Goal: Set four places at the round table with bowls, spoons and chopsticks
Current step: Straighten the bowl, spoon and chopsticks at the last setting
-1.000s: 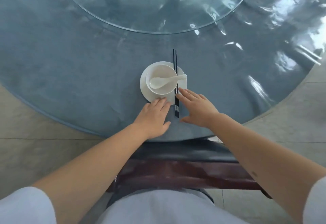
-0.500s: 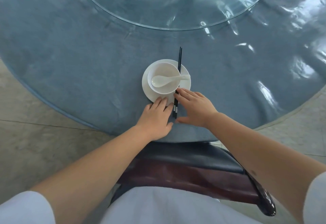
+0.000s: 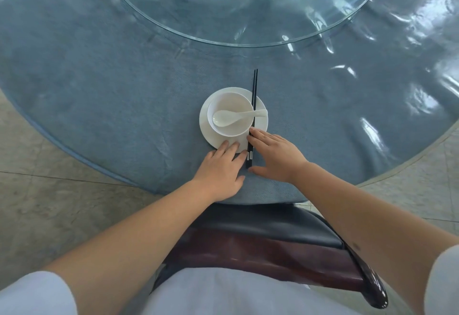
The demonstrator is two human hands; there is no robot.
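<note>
A white bowl (image 3: 229,110) stands on a white saucer (image 3: 262,126) near the front edge of the round table (image 3: 99,96). A white spoon (image 3: 236,117) lies in the bowl, handle pointing right. Two black chopsticks (image 3: 253,96) lie across the saucer's right side, pointing away from me. My left hand (image 3: 219,170) lies flat, its straight fingertips touching the saucer's near rim and the chopsticks' near end. My right hand (image 3: 277,157) lies flat on the right of the chopsticks, fingertips against them.
A glass turntable (image 3: 248,4) fills the table's middle. The table has a blue-grey cloth under a shiny clear cover. A dark chair (image 3: 260,245) with a wooden back stands between me and the table. Stone floor (image 3: 49,203) lies on both sides.
The chopsticks' far tips have swung slightly to the right. Both hands stay flat at their near end. The camera has shifted, so the place setting sits a little further right in view.
</note>
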